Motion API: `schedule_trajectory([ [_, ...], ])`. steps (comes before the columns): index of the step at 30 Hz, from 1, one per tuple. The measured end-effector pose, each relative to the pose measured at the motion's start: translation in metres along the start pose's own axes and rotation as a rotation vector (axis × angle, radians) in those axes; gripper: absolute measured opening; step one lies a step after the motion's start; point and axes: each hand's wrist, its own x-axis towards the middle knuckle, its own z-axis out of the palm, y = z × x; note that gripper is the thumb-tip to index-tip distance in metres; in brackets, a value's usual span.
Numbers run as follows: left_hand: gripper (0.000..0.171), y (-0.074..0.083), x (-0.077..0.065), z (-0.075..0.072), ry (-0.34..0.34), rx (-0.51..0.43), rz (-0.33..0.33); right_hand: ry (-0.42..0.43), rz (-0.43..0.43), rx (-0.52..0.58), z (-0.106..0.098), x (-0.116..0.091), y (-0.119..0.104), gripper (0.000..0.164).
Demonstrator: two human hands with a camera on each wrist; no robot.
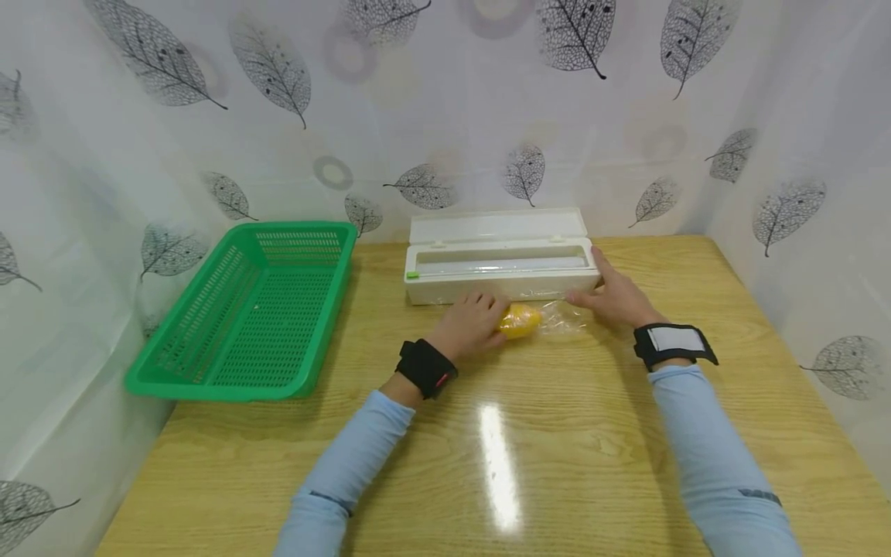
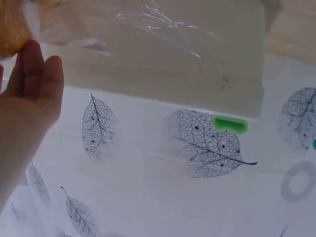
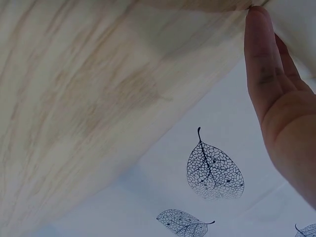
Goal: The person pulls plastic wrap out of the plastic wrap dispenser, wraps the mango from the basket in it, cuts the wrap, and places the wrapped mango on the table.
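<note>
A white cling film dispenser (image 1: 501, 290) stands at the back of the table with its lid (image 1: 497, 226) raised and a pale roll (image 1: 501, 264) inside. In front of it lies a yellow oval fruit (image 1: 519, 321), its exact kind unclear, with clear cling film (image 1: 562, 317) around and beside it. My left hand (image 1: 469, 325) holds the fruit's left end; in the left wrist view its curled fingers touch the filmed fruit (image 2: 12, 29). My right hand (image 1: 619, 298) grips the dispenser's right end, thumb at the front by the film, fingers along the side.
A green plastic basket (image 1: 323, 333) with slotted walls stands on the left of the wooden table (image 1: 578, 464). A small green tab (image 1: 413, 275) sits at the dispenser's left front corner. Leaf-patterned white curtains (image 1: 445, 108) surround the back and sides.
</note>
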Motion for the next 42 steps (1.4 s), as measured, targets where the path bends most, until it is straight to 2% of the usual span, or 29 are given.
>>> schedule_trajectory([
  [4, 0.043, 0.001, 0.004, 0.001, -0.049, -0.041, -0.022, -0.035, -0.020, 0.091, -0.003, -0.001, 0.003, 0.116],
  [8, 0.059, 0.002, 0.010, 0.006, -0.095, -0.045, -0.065, -0.041, -0.063, 0.185, -0.005, -0.003, 0.006, 0.110],
  [10, 0.062, 0.002, 0.012, 0.009, -0.091, -0.049, -0.093, -0.028, -0.085, 0.207, -0.006, -0.004, 0.008, 0.104],
  [13, 0.061, 0.003, 0.013, 0.014, -0.049, -0.070, -0.132, 0.033, -0.073, 0.198, -0.007, -0.010, 0.010, 0.096],
  [16, 0.060, 0.005, 0.014, 0.017, -0.003, -0.070, -0.158, 0.151, -0.037, 0.176, -0.005, -0.019, 0.010, 0.093],
  [18, 0.060, 0.005, 0.015, 0.018, 0.018, -0.042, -0.165, 0.286, -0.075, 0.157, 0.000, -0.024, 0.005, 0.085],
  [20, 0.062, 0.005, 0.014, 0.019, 0.027, -0.006, -0.162, 0.440, -0.170, 0.129, 0.009, -0.029, -0.003, 0.074],
  [22, 0.063, 0.004, 0.013, 0.019, 0.038, 0.008, -0.150, 0.575, -0.311, 0.061, 0.020, -0.033, -0.015, 0.061],
  [24, 0.063, 0.003, 0.011, 0.019, 0.046, -0.002, -0.136, 0.649, -0.446, -0.037, 0.032, -0.036, -0.031, 0.052],
  [26, 0.061, 0.002, 0.009, 0.018, 0.063, -0.031, -0.120, 0.634, -0.553, -0.145, 0.042, -0.039, -0.048, 0.053],
  [29, 0.057, -0.001, 0.005, 0.015, 0.085, -0.068, -0.094, 0.518, -0.626, -0.300, 0.056, -0.041, -0.071, 0.062],
  [32, 0.055, -0.003, 0.001, 0.014, 0.115, -0.089, -0.049, 0.400, -0.602, -0.422, 0.069, -0.039, -0.082, 0.069],
  [36, 0.057, -0.005, 0.000, 0.013, 0.079, -0.124, -0.022, 0.320, -0.539, -0.492, 0.084, -0.035, -0.082, 0.070],
  [40, 0.066, -0.006, 0.002, 0.016, -0.007, -0.159, -0.064, 0.291, -0.511, -0.495, 0.090, -0.030, -0.078, 0.067],
  [42, 0.069, -0.006, 0.004, 0.020, -0.020, -0.164, -0.091, 0.280, -0.498, -0.482, 0.090, -0.028, -0.076, 0.064],
])
